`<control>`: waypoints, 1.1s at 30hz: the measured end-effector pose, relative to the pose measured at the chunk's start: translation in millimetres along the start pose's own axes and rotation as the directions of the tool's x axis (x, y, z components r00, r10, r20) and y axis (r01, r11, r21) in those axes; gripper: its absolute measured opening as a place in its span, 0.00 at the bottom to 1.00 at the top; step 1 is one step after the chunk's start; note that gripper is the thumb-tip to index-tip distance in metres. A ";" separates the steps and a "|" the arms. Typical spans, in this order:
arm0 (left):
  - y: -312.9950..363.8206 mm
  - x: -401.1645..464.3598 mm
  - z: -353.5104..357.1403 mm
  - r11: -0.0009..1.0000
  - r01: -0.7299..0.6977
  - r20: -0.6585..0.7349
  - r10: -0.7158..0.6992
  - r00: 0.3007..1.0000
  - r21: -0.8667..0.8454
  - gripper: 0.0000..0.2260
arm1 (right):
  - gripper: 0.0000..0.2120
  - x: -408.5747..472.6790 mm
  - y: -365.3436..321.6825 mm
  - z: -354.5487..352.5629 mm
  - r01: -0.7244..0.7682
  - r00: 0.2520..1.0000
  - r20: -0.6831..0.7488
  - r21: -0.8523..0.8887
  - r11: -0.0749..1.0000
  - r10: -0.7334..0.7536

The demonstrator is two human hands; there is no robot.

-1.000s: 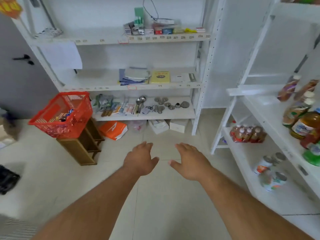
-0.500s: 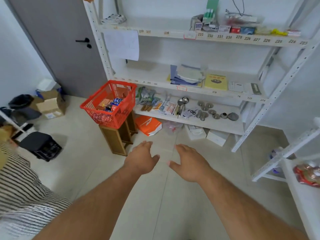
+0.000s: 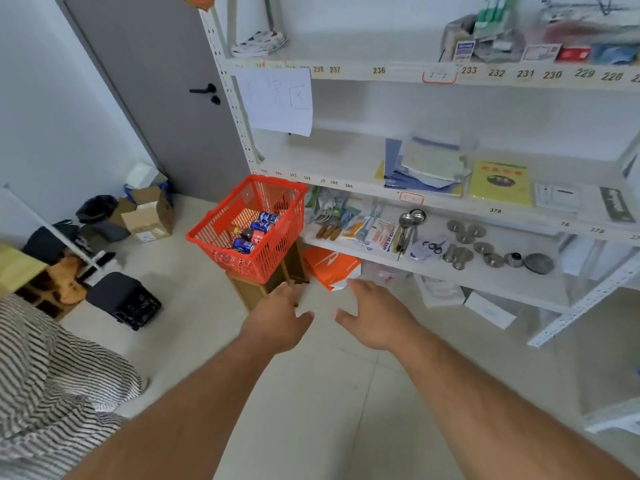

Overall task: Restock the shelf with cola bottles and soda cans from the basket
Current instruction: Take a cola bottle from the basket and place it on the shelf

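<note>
I see a red plastic basket (image 3: 221,233) with mesh walls, and it stands on a small wooden stool (image 3: 254,289) just beside the left end of the white shelf (image 3: 450,271). Inside the basket lie blue soda cans (image 3: 265,226) on their sides, and between them one dark cola bottle (image 3: 250,234) with a red label, also lying down. My left hand (image 3: 277,322) and my right hand (image 3: 375,317) are stretched forward over the floor, palms down, fingers relaxed and spread, and they hold nothing. The two hands are near each other, not touching. The basket is above and to the left of the left hand in the view; the fingertips overlap the stool's lower part, but I cannot tell if they touch it.
</note>
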State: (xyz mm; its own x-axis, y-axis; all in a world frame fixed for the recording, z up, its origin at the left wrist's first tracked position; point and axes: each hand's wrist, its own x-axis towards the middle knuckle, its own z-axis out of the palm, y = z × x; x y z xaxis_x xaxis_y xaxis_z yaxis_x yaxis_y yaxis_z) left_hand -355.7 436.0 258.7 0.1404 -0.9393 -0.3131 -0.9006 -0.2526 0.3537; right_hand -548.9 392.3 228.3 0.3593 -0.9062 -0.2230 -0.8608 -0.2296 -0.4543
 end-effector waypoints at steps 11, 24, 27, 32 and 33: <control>-98.4 154.1 -63.3 0.996 0.043 -0.013 -0.044 0.999 -0.081 0.22 | 0.31 168.8 -78.6 10.0 0.007 0.999 0.034 -0.039 0.999 -0.006; -207.3 297.1 -129.7 0.993 0.072 0.049 -0.068 0.996 -0.089 0.25 | 0.24 334.9 -171.1 29.9 0.011 0.994 0.109 -0.028 1.000 -0.008; -213.0 326.3 -132.8 0.991 0.108 0.058 -0.104 0.993 -0.073 0.24 | 0.32 372.2 -169.6 32.7 0.026 0.994 0.109 0.007 1.000 -0.027; -223.5 373.3 -136.9 0.990 0.136 0.084 -0.133 0.988 -0.031 0.25 | 0.31 429.4 -165.2 38.2 0.022 0.990 0.140 0.058 0.998 -0.030; -225.1 381.1 -137.8 0.990 0.137 0.086 -0.134 0.987 -0.030 0.25 | 0.29 439.8 -165.8 39.9 0.028 0.989 0.144 0.059 0.998 -0.036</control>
State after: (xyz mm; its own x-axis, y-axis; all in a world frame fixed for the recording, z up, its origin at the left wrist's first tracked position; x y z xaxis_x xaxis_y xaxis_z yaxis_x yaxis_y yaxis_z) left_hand -42.8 102.9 181.3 0.2234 -0.8735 -0.4325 -0.8602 -0.3854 0.3340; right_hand -233.7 46.0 171.1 0.4382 -0.8369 -0.3280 -0.8277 -0.2334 -0.5103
